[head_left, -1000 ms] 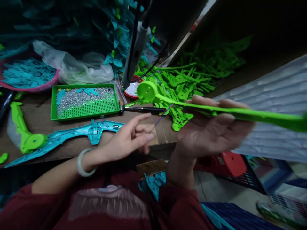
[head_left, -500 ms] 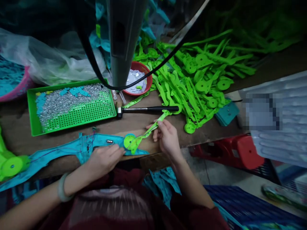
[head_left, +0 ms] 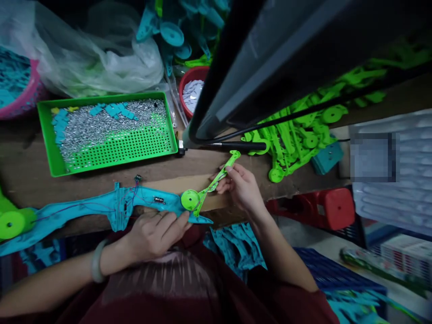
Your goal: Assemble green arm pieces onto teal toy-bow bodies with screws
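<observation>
A long teal plastic bow-shaped part (head_left: 101,209) with thin wires lies along the near edge of the wooden bench. A lime green arm piece (head_left: 205,191) with a round disc end sits on the teal part's right tip. My left hand (head_left: 155,231) presses its fingers on the teal part just below the disc. My right hand (head_left: 239,189) pinches the green arm's thin shaft near its far end. A second green disc piece (head_left: 11,222) sits at the teal part's left end.
A green tray (head_left: 54,157) holds small metal screws and teal bits. A hammer (head_left: 229,146) lies behind my right hand. A heap of green parts (head_left: 297,135), a red bowl (head_left: 189,76), plastic bags (head_left: 101,49), a hanging dark tool (head_left: 243,67) and a red stool (head_left: 330,209) surround the bench.
The green arm came down from mid-air onto the teal part's right tip. My left hand moved onto the teal part. The view tilted, and the hanging tool now fills the upper right.
</observation>
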`<action>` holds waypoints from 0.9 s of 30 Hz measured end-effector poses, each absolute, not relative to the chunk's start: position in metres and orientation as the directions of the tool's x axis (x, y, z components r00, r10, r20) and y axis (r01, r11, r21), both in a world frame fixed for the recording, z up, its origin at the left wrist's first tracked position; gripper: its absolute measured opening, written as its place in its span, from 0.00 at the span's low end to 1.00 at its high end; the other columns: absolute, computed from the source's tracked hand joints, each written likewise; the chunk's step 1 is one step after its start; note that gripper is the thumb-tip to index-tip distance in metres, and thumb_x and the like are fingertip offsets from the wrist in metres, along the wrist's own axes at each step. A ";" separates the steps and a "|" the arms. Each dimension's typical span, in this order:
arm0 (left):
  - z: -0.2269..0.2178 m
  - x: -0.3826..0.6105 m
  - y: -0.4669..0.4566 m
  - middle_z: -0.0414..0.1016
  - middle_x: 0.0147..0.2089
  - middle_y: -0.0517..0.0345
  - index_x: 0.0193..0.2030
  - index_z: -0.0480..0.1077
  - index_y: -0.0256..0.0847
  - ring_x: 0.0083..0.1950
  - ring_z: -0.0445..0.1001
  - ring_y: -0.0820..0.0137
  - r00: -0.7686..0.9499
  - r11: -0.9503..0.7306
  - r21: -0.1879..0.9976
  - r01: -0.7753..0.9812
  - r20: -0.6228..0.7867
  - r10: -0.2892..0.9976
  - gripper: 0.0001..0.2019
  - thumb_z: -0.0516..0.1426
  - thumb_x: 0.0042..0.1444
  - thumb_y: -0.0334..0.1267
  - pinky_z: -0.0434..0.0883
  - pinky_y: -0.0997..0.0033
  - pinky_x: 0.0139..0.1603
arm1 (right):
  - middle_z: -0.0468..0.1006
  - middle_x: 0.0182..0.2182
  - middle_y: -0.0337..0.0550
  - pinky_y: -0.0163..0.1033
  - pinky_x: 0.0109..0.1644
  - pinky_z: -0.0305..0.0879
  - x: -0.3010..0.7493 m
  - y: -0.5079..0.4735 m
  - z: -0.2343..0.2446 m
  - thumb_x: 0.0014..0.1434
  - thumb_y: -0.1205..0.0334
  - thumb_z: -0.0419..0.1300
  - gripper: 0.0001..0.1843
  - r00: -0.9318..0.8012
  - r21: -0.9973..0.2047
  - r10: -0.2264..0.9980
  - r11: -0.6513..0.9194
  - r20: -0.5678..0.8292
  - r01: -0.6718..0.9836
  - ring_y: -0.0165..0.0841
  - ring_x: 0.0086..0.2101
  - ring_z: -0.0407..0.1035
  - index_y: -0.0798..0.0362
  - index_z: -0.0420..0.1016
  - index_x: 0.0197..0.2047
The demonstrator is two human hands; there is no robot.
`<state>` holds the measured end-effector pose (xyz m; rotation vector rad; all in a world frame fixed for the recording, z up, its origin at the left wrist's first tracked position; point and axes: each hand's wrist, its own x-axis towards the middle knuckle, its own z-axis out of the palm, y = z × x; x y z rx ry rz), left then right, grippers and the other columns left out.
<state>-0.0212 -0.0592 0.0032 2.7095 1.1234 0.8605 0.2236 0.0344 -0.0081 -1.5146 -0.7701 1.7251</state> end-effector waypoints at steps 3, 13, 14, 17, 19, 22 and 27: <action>-0.002 -0.023 -0.060 0.73 0.27 0.61 0.50 0.70 0.32 0.26 0.71 0.71 0.571 -0.722 0.298 0.624 0.456 0.682 0.09 0.57 0.65 0.32 0.64 0.68 0.25 | 0.81 0.23 0.39 0.29 0.20 0.72 0.227 0.033 -0.007 0.50 0.44 0.69 0.23 -0.084 -0.822 0.828 -0.561 -0.555 -0.099 0.28 0.18 0.73 0.53 0.67 0.35; -0.016 -0.032 -0.056 0.70 0.25 0.64 0.49 0.70 0.33 0.24 0.68 0.72 0.624 -0.780 0.268 0.566 0.480 0.617 0.08 0.56 0.64 0.29 0.61 0.67 0.22 | 0.76 0.18 0.35 0.31 0.21 0.73 0.225 0.033 -0.009 0.50 0.44 0.68 0.24 -0.120 -0.812 0.810 -0.582 -0.575 -0.038 0.30 0.18 0.74 0.53 0.66 0.36; -0.015 -0.030 -0.055 0.70 0.25 0.63 0.49 0.70 0.33 0.24 0.68 0.72 0.615 -0.777 0.270 0.568 0.487 0.620 0.08 0.56 0.64 0.29 0.61 0.67 0.22 | 0.76 0.17 0.35 0.30 0.21 0.73 0.226 0.032 -0.009 0.51 0.43 0.68 0.24 -0.106 -0.817 0.815 -0.576 -0.570 -0.026 0.30 0.18 0.74 0.52 0.65 0.36; -0.011 -0.028 -0.052 0.72 0.26 0.63 0.49 0.71 0.34 0.24 0.68 0.73 0.584 -0.770 0.291 0.568 0.518 0.625 0.09 0.58 0.64 0.33 0.63 0.68 0.24 | 0.75 0.18 0.34 0.31 0.20 0.71 0.227 0.031 -0.011 0.53 0.42 0.65 0.23 -0.064 -0.838 0.836 -0.544 -0.545 0.045 0.30 0.18 0.73 0.51 0.63 0.36; -0.010 -0.027 -0.051 0.72 0.26 0.63 0.50 0.71 0.33 0.23 0.68 0.73 0.576 -0.769 0.290 0.570 0.526 0.626 0.10 0.59 0.64 0.34 0.64 0.68 0.24 | 0.74 0.20 0.32 0.31 0.17 0.67 0.227 0.030 -0.014 0.55 0.43 0.63 0.23 -0.009 -0.864 0.871 -0.486 -0.491 0.135 0.29 0.16 0.71 0.51 0.63 0.40; -0.011 -0.030 -0.051 0.71 0.26 0.63 0.52 0.70 0.33 0.24 0.67 0.72 0.600 -0.776 0.271 0.570 0.507 0.618 0.10 0.57 0.65 0.33 0.62 0.67 0.25 | 0.71 0.25 0.30 0.30 0.18 0.62 0.227 0.026 -0.016 0.59 0.50 0.62 0.20 0.117 -0.891 0.967 -0.255 -0.227 0.375 0.25 0.17 0.66 0.51 0.63 0.48; -0.014 -0.032 -0.053 0.69 0.25 0.63 0.54 0.69 0.31 0.24 0.67 0.70 0.656 -0.796 0.243 0.554 0.461 0.597 0.12 0.52 0.65 0.26 0.61 0.66 0.24 | 0.74 0.34 0.42 0.35 0.33 0.69 0.226 0.006 -0.007 0.61 0.66 0.60 0.08 -0.265 -0.584 0.912 0.404 0.312 0.704 0.30 0.32 0.70 0.50 0.71 0.45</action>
